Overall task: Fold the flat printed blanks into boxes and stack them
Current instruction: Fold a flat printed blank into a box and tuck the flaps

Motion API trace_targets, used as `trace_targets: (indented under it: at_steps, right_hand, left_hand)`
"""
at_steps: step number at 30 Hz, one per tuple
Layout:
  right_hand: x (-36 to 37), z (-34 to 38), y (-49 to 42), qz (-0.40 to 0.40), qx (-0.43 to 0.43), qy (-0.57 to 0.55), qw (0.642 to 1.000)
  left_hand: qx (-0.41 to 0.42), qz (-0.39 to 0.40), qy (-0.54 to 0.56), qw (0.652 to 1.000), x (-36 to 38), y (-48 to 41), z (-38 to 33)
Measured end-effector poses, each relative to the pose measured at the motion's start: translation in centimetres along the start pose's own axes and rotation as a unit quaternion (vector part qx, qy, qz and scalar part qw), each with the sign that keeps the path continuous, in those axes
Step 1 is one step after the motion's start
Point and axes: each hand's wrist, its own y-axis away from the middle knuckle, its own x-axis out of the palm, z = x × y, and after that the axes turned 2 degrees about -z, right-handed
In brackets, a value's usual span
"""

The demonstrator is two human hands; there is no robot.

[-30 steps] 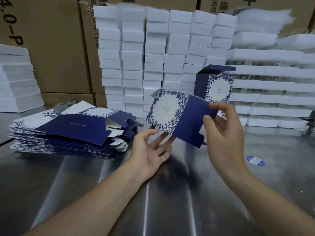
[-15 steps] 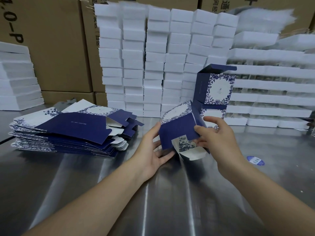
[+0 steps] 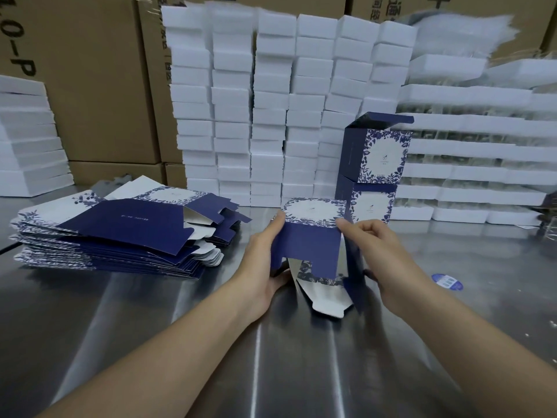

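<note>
A navy and white floral box (image 3: 312, 236) stands half formed on the steel table (image 3: 150, 342), its bottom flaps hanging open toward me. My left hand (image 3: 265, 257) grips its left side, thumb on the top edge. My right hand (image 3: 382, 254) holds the right side, with the index finger on the top right corner. Behind it, two folded boxes (image 3: 376, 167) are stacked, the upper one with its lid flap raised. A pile of flat printed blanks (image 3: 120, 233) lies at the left.
Tall columns of white foam blocks (image 3: 271, 110) stand along the back, with more foam trays (image 3: 470, 164) at the right and left. Brown cartons (image 3: 84, 70) rise behind them. A blue round sticker (image 3: 446, 281) lies on the table at the right.
The flat blank held in the air was opened into a box shape and brought down onto the table. Both hands moved from its lower edge to its two sides.
</note>
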Motion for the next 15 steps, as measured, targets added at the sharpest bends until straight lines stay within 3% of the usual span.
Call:
trace_targets:
  at_steps: [8, 12, 15]
  right_hand:
    - [-0.3, -0.5, 0.1, 0.002, 0.037, 0.021, 0.999]
    - [-0.7, -0.8, -0.4, -0.058, 0.078, -0.036, 0.995]
    - [-1.5, -1.0, -1.0, -0.048, 0.114, -0.101, 0.987]
  left_hand:
    - [-0.017, -0.001, 0.007, 1.000, -0.5, -0.2, 0.0]
    - [-0.021, 0.002, 0.064, 0.998, -0.6, -0.5, -0.1]
    - [-0.015, 0.017, 0.084, 0.996, -0.8, -0.6, -0.4]
